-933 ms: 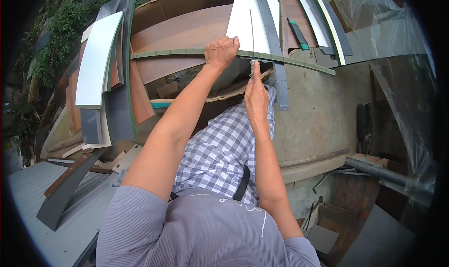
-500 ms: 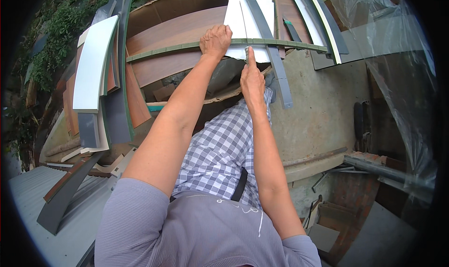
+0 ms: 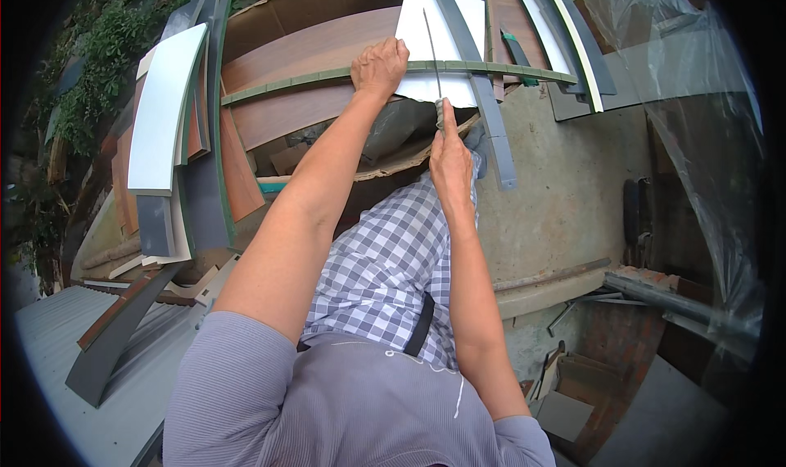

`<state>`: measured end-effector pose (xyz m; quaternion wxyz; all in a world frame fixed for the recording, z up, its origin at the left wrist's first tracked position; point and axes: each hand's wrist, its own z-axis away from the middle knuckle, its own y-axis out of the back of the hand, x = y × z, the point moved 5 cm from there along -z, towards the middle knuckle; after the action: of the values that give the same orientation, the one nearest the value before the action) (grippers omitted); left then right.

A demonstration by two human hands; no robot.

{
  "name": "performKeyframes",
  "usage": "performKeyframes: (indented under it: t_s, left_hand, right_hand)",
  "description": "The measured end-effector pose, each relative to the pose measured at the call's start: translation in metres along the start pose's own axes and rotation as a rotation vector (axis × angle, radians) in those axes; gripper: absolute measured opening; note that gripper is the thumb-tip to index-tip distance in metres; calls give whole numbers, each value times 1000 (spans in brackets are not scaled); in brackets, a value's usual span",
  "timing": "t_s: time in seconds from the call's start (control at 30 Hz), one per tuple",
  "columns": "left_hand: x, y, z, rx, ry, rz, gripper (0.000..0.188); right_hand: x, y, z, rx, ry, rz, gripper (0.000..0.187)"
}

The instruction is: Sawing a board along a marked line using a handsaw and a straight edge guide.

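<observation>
A long green strip (image 3: 295,85) with cross lines along it lies crosswise over the boards in front of me. My left hand (image 3: 380,66) is closed around this strip, left of the blade. In my right hand (image 3: 450,160) is the wrapped handle of a narrow hand saw (image 3: 438,70), the forefinger stretched along it. The thin blade points away from me and crosses the strip. Beneath it lies a white board (image 3: 417,37), with a grey slotted bar (image 3: 491,123) just to the right.
Brown wood-look panels (image 3: 311,49) lie in and across a torn cardboard box (image 3: 278,17). White and dark offcuts (image 3: 168,111) are stacked at left, above corrugated metal sheeting (image 3: 57,360). Clear plastic sheeting (image 3: 688,123) hangs at right over the concrete floor (image 3: 548,197).
My right hand has drawn the saw back toward me, so its handle is now farther from the strip. My left hand keeps its hold on the strip.
</observation>
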<state>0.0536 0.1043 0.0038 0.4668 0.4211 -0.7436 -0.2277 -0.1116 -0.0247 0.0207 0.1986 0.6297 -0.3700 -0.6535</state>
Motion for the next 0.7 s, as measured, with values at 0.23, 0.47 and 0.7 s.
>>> performKeyframes:
  t_s: [0.23,0.47,0.7]
  left_hand:
    - [8,4,2,63,-22,-66,28]
    - [-1,2,-1,22,5,3,30]
    - [1,3,-1,56,-25,-22,28]
  right_hand:
    - [-7,-6,-30,18,34,71,58]
    - [19,-1,83,18,72,16,63]
    - [9,6,33,-36,-29,-32,59]
